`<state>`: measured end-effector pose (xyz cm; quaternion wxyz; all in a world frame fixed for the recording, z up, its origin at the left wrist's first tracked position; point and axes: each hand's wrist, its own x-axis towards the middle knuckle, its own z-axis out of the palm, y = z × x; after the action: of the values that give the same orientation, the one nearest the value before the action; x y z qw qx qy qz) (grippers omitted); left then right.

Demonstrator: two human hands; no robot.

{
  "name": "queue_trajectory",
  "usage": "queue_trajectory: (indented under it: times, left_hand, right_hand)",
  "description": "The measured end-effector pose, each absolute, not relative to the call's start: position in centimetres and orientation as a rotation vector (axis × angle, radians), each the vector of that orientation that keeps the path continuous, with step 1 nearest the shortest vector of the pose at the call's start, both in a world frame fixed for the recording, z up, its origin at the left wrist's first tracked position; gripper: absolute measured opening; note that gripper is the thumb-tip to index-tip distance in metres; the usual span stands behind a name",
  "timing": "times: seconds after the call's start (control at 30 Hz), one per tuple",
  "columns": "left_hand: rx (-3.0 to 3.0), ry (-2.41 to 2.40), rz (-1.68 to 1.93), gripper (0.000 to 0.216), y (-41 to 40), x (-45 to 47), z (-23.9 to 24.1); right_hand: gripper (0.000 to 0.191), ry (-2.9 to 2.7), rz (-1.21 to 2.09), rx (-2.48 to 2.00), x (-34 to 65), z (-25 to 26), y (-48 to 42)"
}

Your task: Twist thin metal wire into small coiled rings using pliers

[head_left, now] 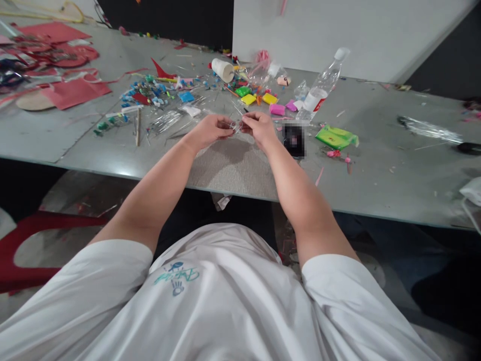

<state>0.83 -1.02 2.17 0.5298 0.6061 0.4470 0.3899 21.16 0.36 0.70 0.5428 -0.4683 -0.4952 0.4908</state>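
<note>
My left hand (213, 128) and my right hand (259, 126) meet just above the table near its front edge, both with fingers pinched. Between the fingertips is a thin, shiny wire-like piece (236, 127) with small loops; its exact kind is too small to make out. Both hands grip it, one from each side. A small dark tip (246, 110) sticks up by my right fingers, and I cannot tell what it belongs to. Left of my left hand lies a bundle of thin clear sticks or wires (169, 119). A white scrap (191, 111) rests behind it.
Yellow packets (269, 99), a pink packet (277, 109) and a clear bottle (319, 93) stand or lie behind my right hand. Right of it are a blurred-out dark square (294, 140) and a green packet (337, 137). Red sheets (75, 93) lie far left.
</note>
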Motion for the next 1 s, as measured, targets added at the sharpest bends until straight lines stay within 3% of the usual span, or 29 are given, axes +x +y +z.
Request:
queue_trajectory:
  times: [1.0]
  left_hand:
    - [1.410,1.050,0.880,0.027,-0.7,0.9,1.8]
  right_hand:
    - [0.036,-1.120,1.247,-1.113,20.5,1.2,-0.4]
